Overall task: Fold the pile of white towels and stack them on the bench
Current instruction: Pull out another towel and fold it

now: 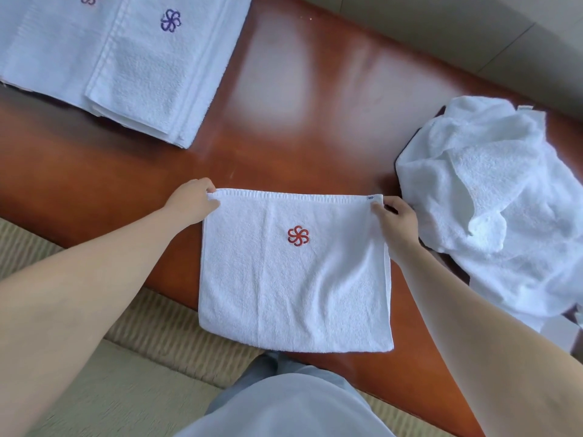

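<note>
Two hands hold one towel (293,272) by its far corners: the left hand (192,200) pinches the far-left corner and the right hand (396,216) pinches the far-right corner beside the small label, fingers curled onto the hem in both cases. That towel lies flat on the tabletop (299,105) directly in front of the person, red logo (297,235) up, with its near edge hanging slightly past the tabletop's near rim. It already looks folded at least once, and its shape is close to square, a little longer toward the person than across. Its gripped hem runs left to right, so the likely next fold brings that far edge toward the body, or carries one side across to the other; either hand is about equally near its own corner. A stack (138,74) of folded towels sits at the far left, nearer the left hand, so the finished piece would probably travel that way. An unfolded pile (492,200) lies to the right, just beside the right hand.
</note>
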A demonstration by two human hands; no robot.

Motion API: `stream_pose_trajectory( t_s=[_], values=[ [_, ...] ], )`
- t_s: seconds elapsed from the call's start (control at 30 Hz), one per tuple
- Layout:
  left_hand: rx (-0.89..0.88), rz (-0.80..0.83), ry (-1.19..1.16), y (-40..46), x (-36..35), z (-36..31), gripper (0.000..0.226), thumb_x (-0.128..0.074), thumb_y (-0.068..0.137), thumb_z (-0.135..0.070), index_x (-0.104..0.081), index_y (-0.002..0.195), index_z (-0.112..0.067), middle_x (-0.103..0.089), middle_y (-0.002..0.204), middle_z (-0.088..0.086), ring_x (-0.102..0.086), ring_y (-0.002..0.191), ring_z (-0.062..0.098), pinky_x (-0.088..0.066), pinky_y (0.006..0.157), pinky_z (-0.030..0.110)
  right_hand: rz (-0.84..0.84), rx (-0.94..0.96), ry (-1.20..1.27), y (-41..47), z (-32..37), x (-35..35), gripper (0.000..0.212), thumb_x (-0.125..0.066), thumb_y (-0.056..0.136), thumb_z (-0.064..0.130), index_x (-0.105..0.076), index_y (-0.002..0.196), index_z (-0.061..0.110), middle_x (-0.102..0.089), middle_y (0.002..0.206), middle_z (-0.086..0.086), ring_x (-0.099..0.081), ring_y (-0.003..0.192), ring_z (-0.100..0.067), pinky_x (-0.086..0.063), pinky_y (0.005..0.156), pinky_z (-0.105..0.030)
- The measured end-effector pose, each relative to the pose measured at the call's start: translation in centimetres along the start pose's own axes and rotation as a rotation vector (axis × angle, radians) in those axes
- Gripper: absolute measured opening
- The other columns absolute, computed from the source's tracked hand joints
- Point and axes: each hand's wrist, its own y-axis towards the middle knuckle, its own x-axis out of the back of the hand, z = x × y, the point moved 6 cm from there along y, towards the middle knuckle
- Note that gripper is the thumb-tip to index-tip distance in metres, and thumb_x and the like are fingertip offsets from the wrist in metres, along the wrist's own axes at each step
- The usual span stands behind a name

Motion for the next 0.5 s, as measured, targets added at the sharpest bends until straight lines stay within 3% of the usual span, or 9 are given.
stream_pose_trajectory(
  t_s=[0.13,0.2,0.37,0.5],
  values=[
    [-0.006,-0.033,-0.026,-0.4,0.2,0.5,0.016,-0.063,0.096,-0.027,-0.059,0.109,-0.018,-0.059,0.092,-0.002,-0.056,0.084,0.02,-0.038,0.064,0.03,0.035,-0.019,-0.023,0.3,0.0,0.0,0.012,-0.067,0.09,0.034,-0.07,0.083,0.025,-0.061,0.068,0.019,-0.056,0.068,-0.007,-0.044,0.064,-0.028],
    [-0.008,-0.05,-0.04,-0.6,0.4,0.7,0.014,-0.064,0.096,-0.027,-0.059,0.107,-0.019,-0.054,0.085,-0.007,-0.054,0.077,0.015,-0.038,0.06,0.029,0.053,-0.038,0.003,0.5,0.1,0.0,0.013,-0.068,0.09,0.033,-0.072,0.088,0.021,-0.064,0.076,0.011,-0.058,0.072,-0.012,-0.047,0.066,-0.03],
    [0.004,-0.059,-0.046,-1.1,0.6,1.1,0.013,-0.064,0.097,-0.028,-0.059,0.106,-0.019,-0.053,0.085,-0.008,-0.051,0.074,0.009,-0.038,0.059,0.029,0.184,-0.149,0.131,0.8,0.6,-0.4,0.012,-0.073,0.089,0.025,-0.07,0.094,0.015,-0.07,0.087,-0.001,-0.063,0.071,-0.014,-0.051,0.064,-0.028],
    [0.017,-0.064,-0.053,-1.7,0.9,0.8,0.013,-0.065,0.097,-0.027,-0.059,0.105,-0.018,-0.055,0.086,-0.005,-0.054,0.077,0.017,-0.041,0.063,0.032,0.266,-0.141,0.091,0.8,1.2,-0.7,0.007,-0.073,0.089,0.021,-0.069,0.085,0.018,-0.072,0.075,0.005,-0.067,0.064,-0.008,-0.052,0.056,-0.021]
  ],
)
